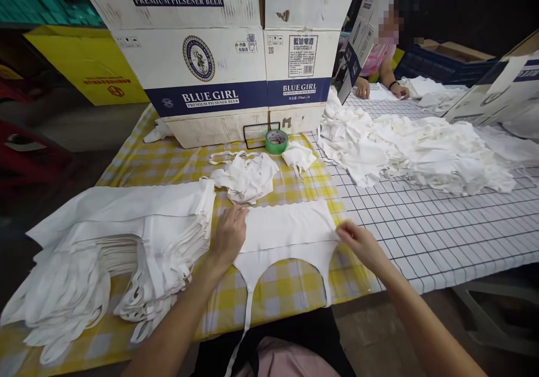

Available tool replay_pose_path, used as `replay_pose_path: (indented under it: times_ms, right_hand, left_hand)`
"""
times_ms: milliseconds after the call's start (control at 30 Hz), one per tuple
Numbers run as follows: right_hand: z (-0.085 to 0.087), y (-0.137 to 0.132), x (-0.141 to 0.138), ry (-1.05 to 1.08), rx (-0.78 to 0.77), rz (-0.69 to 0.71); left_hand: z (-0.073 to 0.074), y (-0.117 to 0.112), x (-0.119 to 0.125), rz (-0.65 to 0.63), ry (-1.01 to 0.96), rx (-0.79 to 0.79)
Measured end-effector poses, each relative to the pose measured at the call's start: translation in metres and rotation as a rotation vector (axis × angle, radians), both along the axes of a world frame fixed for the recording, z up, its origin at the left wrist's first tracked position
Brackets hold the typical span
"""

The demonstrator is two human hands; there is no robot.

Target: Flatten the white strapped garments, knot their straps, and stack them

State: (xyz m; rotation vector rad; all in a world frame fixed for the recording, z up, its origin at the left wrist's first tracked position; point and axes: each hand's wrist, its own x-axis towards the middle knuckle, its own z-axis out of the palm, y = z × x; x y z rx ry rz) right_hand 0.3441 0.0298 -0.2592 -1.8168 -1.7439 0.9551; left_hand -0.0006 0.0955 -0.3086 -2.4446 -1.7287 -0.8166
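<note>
A white cloth piece with two long straps (286, 237) lies flat on the yellow checked tablecloth (168, 164) in front of me, its straps hanging over the near edge. My left hand (229, 234) rests palm down on its left edge, fingers stretched out. My right hand (357, 241) pinches the cloth's right corner. Left of my left hand lies a tall stack of folded white pieces (126, 242).
A small crumpled heap of white cloth (246, 178) and a green tape roll (277, 141) lie before a large Blue Girl beer carton (219, 57). A big pile of white pieces (412, 147) covers the grid-patterned cloth at right. Another person (385, 57) works at the far end.
</note>
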Motion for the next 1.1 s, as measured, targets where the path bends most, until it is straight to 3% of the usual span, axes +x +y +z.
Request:
replay_pose_path:
  times_ms: [100,133,167,300,400,533,700,833,967,1100]
  right_hand:
    - [0.009,-0.076,0.011,0.251,-0.493,0.373]
    - [0.003,-0.097,0.011,0.296,-0.595,0.404]
    - [-0.008,-0.115,0.008,0.324,-0.620,0.340]
    - [-0.065,-0.144,-0.030,0.463,-0.400,-0.152]
    - [-0.091,-0.141,-0.064,0.781,-0.367,-0.262]
    - [-0.096,-0.149,-0.077,0.931,-0.387,-0.288]
    - [-0.092,-0.170,-0.059,0.992,-0.127,-0.407]
    - [-0.094,-0.177,-0.055,1.050,-0.125,-0.476]
    - [-0.102,-0.170,-0.069,0.916,-0.097,-0.676]
    - [-0.111,-0.156,-0.097,0.957,-0.049,-0.602]
  left_hand:
    - [0.008,-0.002,0.030,-0.217,0.023,-0.069]
    - [0.010,-0.001,0.042,-0.294,0.045,-0.100]
    - [0.011,0.000,0.055,-0.374,0.073,-0.134]
    - [0.011,-0.001,0.101,-0.624,0.166,-0.245]
    - [0.001,-0.005,0.120,-0.695,0.207,-0.304]
    - [-0.010,-0.008,0.124,-0.688,0.236,-0.328]
    - [-0.008,-0.007,0.123,-0.686,0.254,-0.356]
    - [-0.006,-0.008,0.123,-0.700,0.240,-0.363]
    - [-0.006,-0.009,0.123,-0.690,0.238,-0.370]
    - [-0.004,-0.010,0.122,-0.690,0.232,-0.378]
